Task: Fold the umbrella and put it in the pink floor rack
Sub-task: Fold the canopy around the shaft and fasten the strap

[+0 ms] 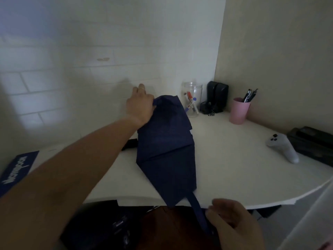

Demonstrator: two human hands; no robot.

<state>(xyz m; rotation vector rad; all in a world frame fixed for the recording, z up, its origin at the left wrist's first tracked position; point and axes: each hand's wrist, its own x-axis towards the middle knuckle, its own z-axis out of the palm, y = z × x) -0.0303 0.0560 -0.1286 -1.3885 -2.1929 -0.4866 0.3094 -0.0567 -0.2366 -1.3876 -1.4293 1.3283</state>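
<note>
Lying at the far left edge of the frame, a blue printed card or box point(17, 169) with white lettering sits on the white desk point(225, 159), partly cut off by the picture's border. Right of it, the person's bare left forearm runs diagonally up from the lower left, and the left hand point(139, 105) reaches the middle of the frame, its grip closed on the upper edge of the navy umbrella point(165, 150) canopy, pinching a bunch of the fabric. A small black object point(130, 143) shows just beside the umbrella's left edge, under the forearm; what it is cannot be told. The umbrella itself lies flat on the desk in the centre, collapsed, its cloth in loose folded panels that narrow toward the near desk edge, where a navy strap point(197, 208) hangs over the edge. At lower right, the right hand point(232, 221) holds this strap below the desk edge, fingers curled around it. Above and right of the umbrella, against the tiled wall, stands a clear plastic jar point(191, 98) with markers inside, then a black speaker point(217, 95) with a tangle of cable at its foot, then a pink cup point(238, 111) holding dark pens. Farther right, a pale grey game controller point(282, 147) lies on the desk, touching or just beside a black box-like device point(313, 145) at the right border.
</note>
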